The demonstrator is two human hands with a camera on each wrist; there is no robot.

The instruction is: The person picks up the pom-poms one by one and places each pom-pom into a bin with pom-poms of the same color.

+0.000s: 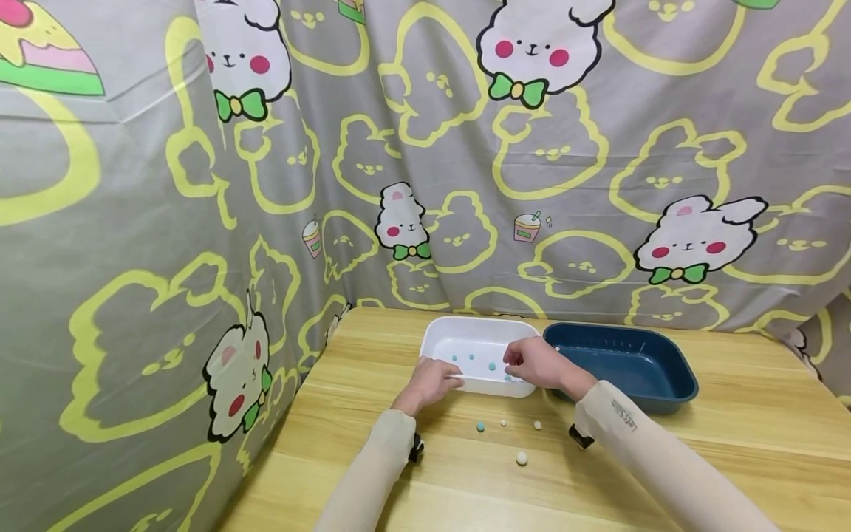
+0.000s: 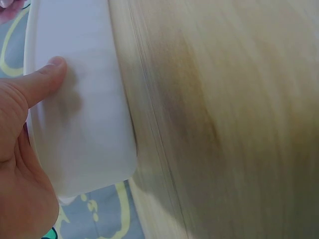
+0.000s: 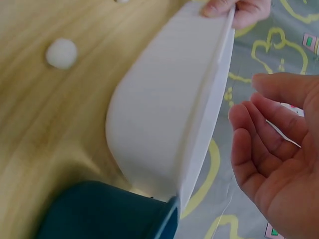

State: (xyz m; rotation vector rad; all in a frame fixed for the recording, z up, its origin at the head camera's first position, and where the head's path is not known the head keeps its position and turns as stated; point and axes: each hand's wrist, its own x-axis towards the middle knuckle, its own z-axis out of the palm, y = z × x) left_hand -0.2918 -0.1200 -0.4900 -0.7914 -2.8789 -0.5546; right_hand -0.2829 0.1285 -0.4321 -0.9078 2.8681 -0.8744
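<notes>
My left hand (image 1: 428, 380) grips the near rim of a white plastic basin (image 1: 479, 325), its thumb pressed on the outer wall in the left wrist view. Inside the basin lie several small blue balls (image 1: 492, 366). Over the basin's right end hovers my right hand (image 1: 537, 362), fingers loosely bent; in the right wrist view nothing shows between thumb and fingertips. On the table in front of the basin are a blue ball (image 1: 481, 426) and a few white balls, the largest white ball (image 3: 62, 53) looking fuzzy.
A dark blue basin (image 1: 678, 373) stands to the right, close against the white one. One small white ball (image 1: 557, 349) shows at its left end. The wooden table (image 1: 359, 355) meets a patterned curtain (image 1: 459, 162) at the back and left.
</notes>
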